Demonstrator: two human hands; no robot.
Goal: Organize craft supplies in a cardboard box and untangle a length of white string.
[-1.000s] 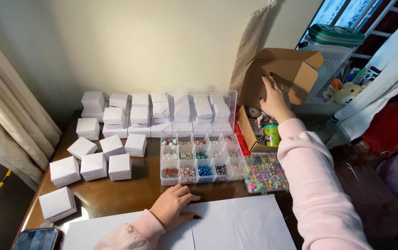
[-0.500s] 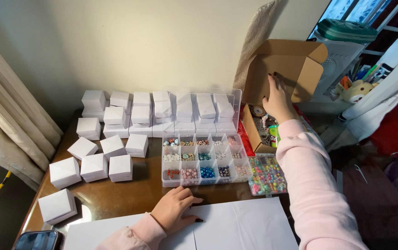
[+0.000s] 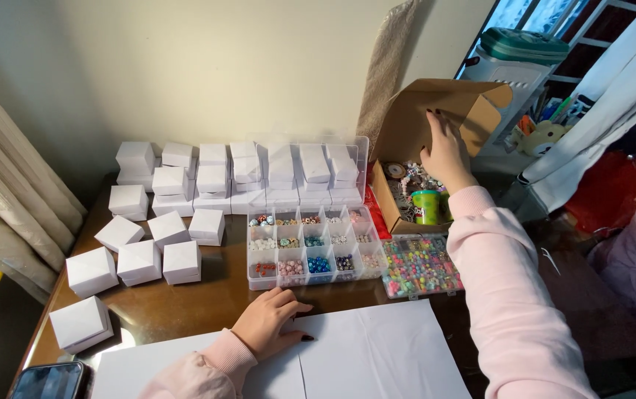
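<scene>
While only the head view is given, it shows both hands and everything they work among, so the whole relation can be read from it. At upper right of the frame stands a brown cardboard box [image 3: 436, 125], its flaps raised and its opening turned toward the person; its long axis runs from the lower middle of the frame up and away toward the upper right. The right hand [image 3: 445, 148] is reached up into this opening, fingers spread and resting against the inner wall or flap of the box, closed on nothing that I can make out; whether the fingertips pinch anything is hidden by the back of the hand. Just below that hand, inside the box, lie beaded bracelets [image 3: 412, 177] and a green cup [image 3: 427, 207]. The left hand [image 3: 270, 321] is well apart, at lower centre of the frame, lying flat and relaxed on a white paper sheet [image 3: 377, 355], holding nothing. Between the two hands sit a clear compartment bead organiser [image 3: 310, 247] and, to its right, a flat tray of mixed coloured beads [image 3: 420, 266]. Small white boxes [image 3: 162, 244] fill the left and upper middle of the wooden table [image 3: 207, 303]. So the box lies up and right of both hands, with the right hand already in it.
</scene>
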